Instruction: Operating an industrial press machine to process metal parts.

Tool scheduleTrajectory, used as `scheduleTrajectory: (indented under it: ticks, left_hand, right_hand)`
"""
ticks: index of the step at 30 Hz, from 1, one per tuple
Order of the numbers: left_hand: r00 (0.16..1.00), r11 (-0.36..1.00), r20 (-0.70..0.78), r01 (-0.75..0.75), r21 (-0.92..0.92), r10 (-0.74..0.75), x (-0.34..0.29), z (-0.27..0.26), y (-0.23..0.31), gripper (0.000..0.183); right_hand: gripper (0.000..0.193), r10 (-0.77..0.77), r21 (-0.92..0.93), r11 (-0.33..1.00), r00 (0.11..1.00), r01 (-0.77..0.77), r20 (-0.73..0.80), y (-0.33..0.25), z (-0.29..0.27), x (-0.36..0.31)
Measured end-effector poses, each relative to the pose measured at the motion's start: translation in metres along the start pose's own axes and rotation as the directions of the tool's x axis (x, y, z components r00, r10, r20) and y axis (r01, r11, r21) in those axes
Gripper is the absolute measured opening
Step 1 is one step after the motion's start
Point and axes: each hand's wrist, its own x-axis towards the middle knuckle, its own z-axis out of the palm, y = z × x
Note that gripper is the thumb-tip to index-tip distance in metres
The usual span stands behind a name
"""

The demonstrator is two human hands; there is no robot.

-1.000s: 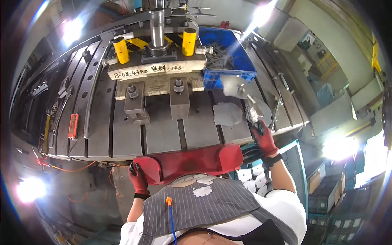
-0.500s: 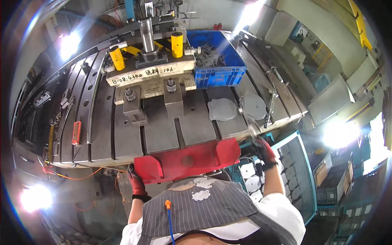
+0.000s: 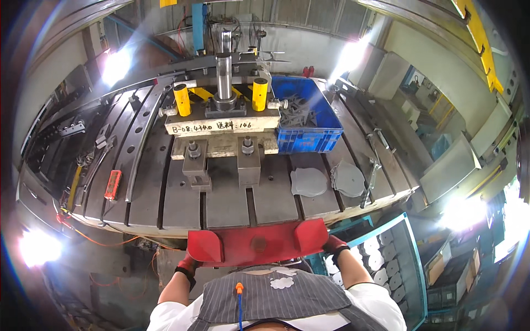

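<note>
1. The right hand, in a red-and-black glove, has come back from the table's near right side to the right end of the wide red panel with two rounded side plates.
2. The shiny metal object it carried a moment ago no longer shows in it.
3. The left hand, also gloved, stays at the panel's left end. Both hands are thus now at the panel, clear of the plates and die.
4. The panel hides most fingers of both hands; I cannot tell whether they are curled, spread or pressing.
5. The panel lies between the person and the near edge of the slotted grey steel table.
6. On the table's right side, a flat grey rounded metal plate lies just left of a similar pile of plates.
7. Beyond them stands a blue plastic bin of grey metal scraps, right of the pale-fronted steel die block.
</note>
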Motion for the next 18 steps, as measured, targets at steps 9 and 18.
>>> scheduleTrajectory:
  ticks: [9,18]
  left_hand:
    - [0.998,0.996,-0.067,0.007,0.085,-0.002,-0.007,0.003,-0.014,0.039]
    - [0.996,0.989,-0.087,-0.022,0.145,0.035,0.0,0.004,-0.01,0.038]
  right_hand:
    - [0.027,0.043,0.379,0.922,0.957,0.073,-0.289,0.002,0.014,0.024]
    - [0.033,0.357,0.912,0.332,0.927,-0.241,0.115,0.023,0.031,0.017]
